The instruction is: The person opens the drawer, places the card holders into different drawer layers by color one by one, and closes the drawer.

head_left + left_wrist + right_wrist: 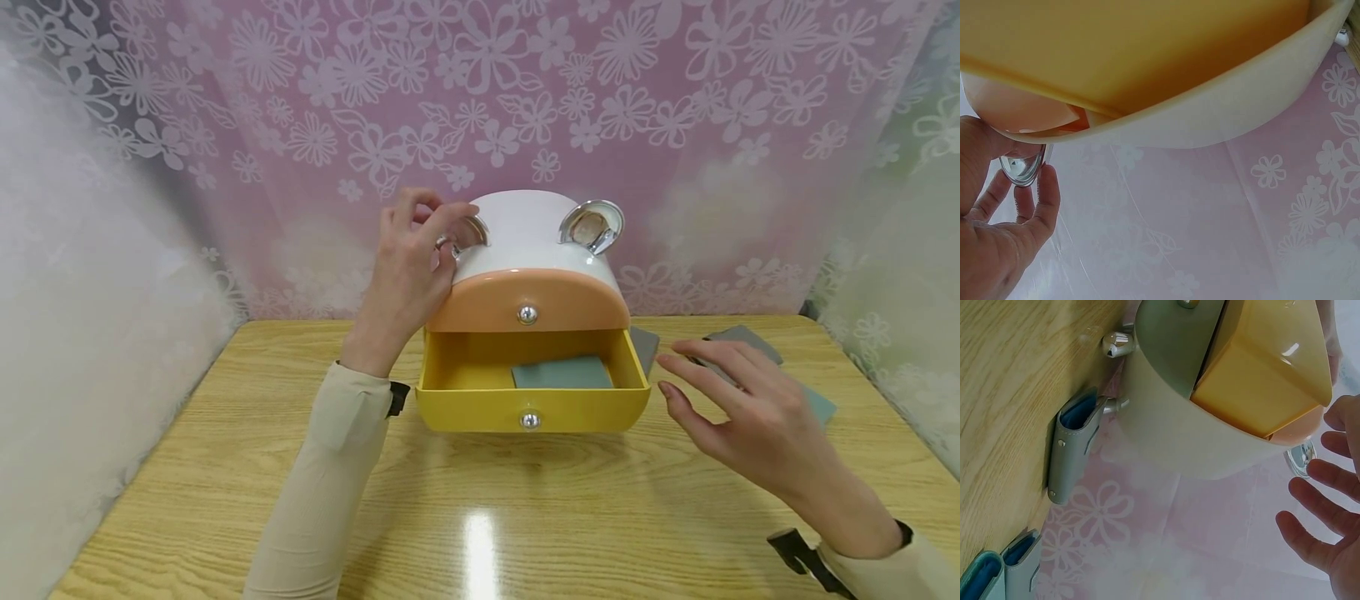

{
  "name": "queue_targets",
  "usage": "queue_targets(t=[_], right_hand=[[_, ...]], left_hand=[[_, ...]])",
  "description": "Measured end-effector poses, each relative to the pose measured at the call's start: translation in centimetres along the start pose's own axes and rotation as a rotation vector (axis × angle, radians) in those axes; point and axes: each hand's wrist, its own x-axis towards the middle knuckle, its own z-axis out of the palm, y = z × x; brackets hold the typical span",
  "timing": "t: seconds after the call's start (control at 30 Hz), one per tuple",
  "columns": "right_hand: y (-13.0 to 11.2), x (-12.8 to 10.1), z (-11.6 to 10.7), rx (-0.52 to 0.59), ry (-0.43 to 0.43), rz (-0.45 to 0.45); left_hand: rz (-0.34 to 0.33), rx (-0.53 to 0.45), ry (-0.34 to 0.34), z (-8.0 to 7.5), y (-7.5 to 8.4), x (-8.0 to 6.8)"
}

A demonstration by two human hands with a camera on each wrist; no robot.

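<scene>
A small white drawer cabinet (525, 221) with two round silver ears stands at the table's far side. My left hand (408, 258) holds its left ear (1021, 167) between thumb and fingers. The peach top drawer (487, 300) is closed, while the yellow drawer (465, 410) below it is pulled out. Inside the yellow one lies a flat teal wallet (562, 372). My right hand (757, 417) hovers right of the yellow drawer, fingers spread and holding nothing. Under the yellow drawer, a green drawer front (1172, 344) shows in the right wrist view.
Beside the cabinet's right side lies a grey wallet (1072, 450). Farther right are another grey wallet (746, 340) and a teal wallet (820, 406), partly behind my right hand. A flowered pink curtain (487, 108) hangs behind the wooden table (247, 467).
</scene>
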Motion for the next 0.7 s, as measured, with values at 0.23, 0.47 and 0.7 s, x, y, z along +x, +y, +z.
queue_targets(t=[0.23,0.47,0.7], right_hand=[[0.3,-0.4,-0.1,0.003,0.009,0.012],[0.8,-0.7,-0.3,-0.013,0.006,0.02],[1.4,-1.4,-0.7,-0.058,-0.051,0.027]], left_hand=[[-0.001,0.005,-0.002,0.0,0.0,0.0],[-0.006,0.005,-0.008,-0.1,0.0,0.0],[-0.013,0.002,-0.009,-0.1,0.1,0.0]])
